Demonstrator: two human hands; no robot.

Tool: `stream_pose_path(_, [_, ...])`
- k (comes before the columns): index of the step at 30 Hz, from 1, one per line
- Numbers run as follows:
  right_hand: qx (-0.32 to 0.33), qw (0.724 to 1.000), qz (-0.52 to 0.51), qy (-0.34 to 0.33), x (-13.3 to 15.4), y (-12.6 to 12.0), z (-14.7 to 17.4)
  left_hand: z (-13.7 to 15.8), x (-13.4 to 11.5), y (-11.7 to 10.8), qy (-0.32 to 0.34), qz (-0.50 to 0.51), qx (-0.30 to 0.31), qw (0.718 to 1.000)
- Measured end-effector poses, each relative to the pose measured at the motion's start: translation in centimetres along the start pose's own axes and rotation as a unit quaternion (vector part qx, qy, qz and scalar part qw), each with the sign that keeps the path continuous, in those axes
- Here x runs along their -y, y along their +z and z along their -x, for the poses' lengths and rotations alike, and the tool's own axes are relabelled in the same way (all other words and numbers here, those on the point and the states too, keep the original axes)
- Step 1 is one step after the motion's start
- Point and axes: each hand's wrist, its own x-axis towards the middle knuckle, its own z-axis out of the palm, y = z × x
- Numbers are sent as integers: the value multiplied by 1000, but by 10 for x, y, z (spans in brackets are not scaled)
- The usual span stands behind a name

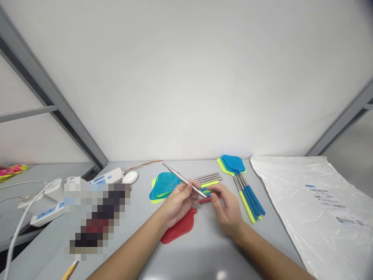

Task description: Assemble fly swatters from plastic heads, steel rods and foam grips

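Note:
My left hand [183,200] pinches a thin silver metal rod [182,179], held at a slant above the table. Its far end points up and left. My right hand [227,208] hovers close to the rod's lower end, thumb and fingers curved but apart. Beneath and behind it lie a lime-green handle [208,184] and a red handle [205,200], partly covered by my fingers. Several more metal rods [208,177] lie behind. A red fly-swatter head [179,229] rests below my left hand. Blue and lime swatter heads [167,183] are stacked to the left.
Several assembled fly swatters [244,186] with blue and lime handles lie to the right. A white plastic mailing bag [314,210] covers the table's right side. Power strips [109,177], white cables and a round white disc [130,177] sit left, beside a pixelated area.

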Motion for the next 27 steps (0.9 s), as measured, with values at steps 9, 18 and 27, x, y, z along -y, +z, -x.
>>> stream_pose_path(9, [-7, 995, 94, 29, -6, -18, -13, -2, -11, 1, 3, -82, -70, 994])
stream_pose_path(18, [217, 929, 296, -57, -14, -23, -21, 0, -14, 3, 17, -126, -26, 992])
stream_pose_path(27, [290, 894, 335, -61, -17, -25, -20, 1, -14, -1, 40, -119, -48, 991])
